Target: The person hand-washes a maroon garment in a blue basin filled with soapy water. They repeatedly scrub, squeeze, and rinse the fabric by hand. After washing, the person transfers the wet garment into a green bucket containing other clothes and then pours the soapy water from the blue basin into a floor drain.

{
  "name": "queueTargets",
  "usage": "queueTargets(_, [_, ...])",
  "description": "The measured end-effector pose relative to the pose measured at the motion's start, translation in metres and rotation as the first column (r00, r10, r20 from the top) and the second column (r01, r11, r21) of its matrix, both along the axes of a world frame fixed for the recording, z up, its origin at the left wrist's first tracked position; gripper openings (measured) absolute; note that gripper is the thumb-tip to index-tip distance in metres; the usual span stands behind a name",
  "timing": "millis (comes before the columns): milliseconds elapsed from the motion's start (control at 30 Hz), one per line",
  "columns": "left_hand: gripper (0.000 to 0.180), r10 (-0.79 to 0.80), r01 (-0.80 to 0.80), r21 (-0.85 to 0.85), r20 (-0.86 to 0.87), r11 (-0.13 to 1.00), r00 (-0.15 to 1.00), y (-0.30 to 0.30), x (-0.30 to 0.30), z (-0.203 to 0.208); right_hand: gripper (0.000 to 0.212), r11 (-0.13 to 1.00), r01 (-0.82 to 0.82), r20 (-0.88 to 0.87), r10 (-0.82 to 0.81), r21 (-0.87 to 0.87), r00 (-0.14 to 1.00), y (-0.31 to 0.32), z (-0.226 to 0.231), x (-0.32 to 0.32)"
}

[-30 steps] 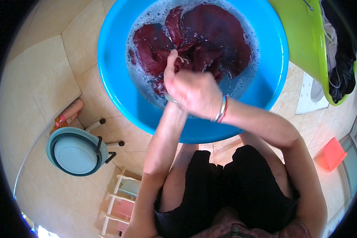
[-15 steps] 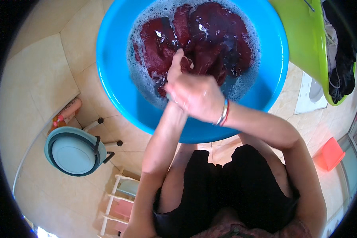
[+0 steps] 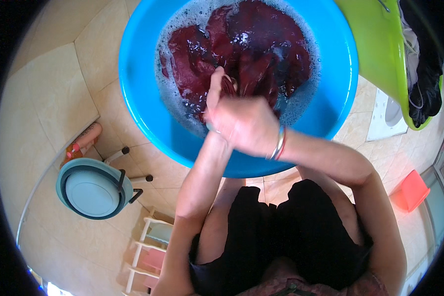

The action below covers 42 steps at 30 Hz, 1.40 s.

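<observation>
Now apparently rubbing cloth [image 3: 276, 34] in the tub [image 3: 138, 74], pinching a fold in the left hand [image 3: 213, 96], laying the blurred right hand [image 3: 245, 121] over it with grip unclear, probably needing steady pressure next.

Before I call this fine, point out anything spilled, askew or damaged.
Nothing stands out: the maroon cloth and the suds lie inside the blue plastic basin, which looks uncracked where visible.

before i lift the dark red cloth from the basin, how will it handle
The dark red cloth is likely floppy, given its loose folds; probably heavy, lying soaked in water; and perhaps slippery, with suds around it.
</observation>
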<state>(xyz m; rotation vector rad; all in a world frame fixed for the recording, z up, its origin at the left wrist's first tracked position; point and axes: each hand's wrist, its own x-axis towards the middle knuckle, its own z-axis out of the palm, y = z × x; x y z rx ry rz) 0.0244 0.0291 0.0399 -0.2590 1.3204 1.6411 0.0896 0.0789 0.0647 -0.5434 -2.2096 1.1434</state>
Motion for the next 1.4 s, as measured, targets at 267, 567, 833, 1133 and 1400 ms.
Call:
queueTargets(267, [0.044,0.053,-0.015,-0.19,0.195,0.982,0.979,0.012,-0.002,0.045,0.022,0.934,0.311,0.281,-0.255,-0.175,0.925,0.066,-0.066,0.009])
queueTargets(567, [0.085,0.013,0.112,-0.389,0.304,0.915,0.953,-0.087,-0.026,0.021,0.025,-0.434,-0.047,0.138,-0.386,-0.899,0.912,0.065,0.039,0.059])
queueTargets(833, [0.062,-0.276,0.05,0.373,0.584,0.926,0.764,0.002,-0.027,0.001,0.036,-0.199,-0.49,-0.526,0.412,-0.849,0.744,0.03,0.064,0.054])
queueTargets(1133, [0.044,-0.354,0.29,0.21,0.416,0.934,0.838,0.006,-0.045,0.024,0.012,0.641,-0.33,-0.069,0.396,-0.693,0.916,0.048,0.032,0.073])
queueTargets(1400, [0.073,-0.675,0.624,0.322,0.068,0.712,0.735,0.007,-0.034,0.077,0.069,0.985,0.153,0.346,-0.116,-0.081,0.931,0.087,-0.087,0.068])
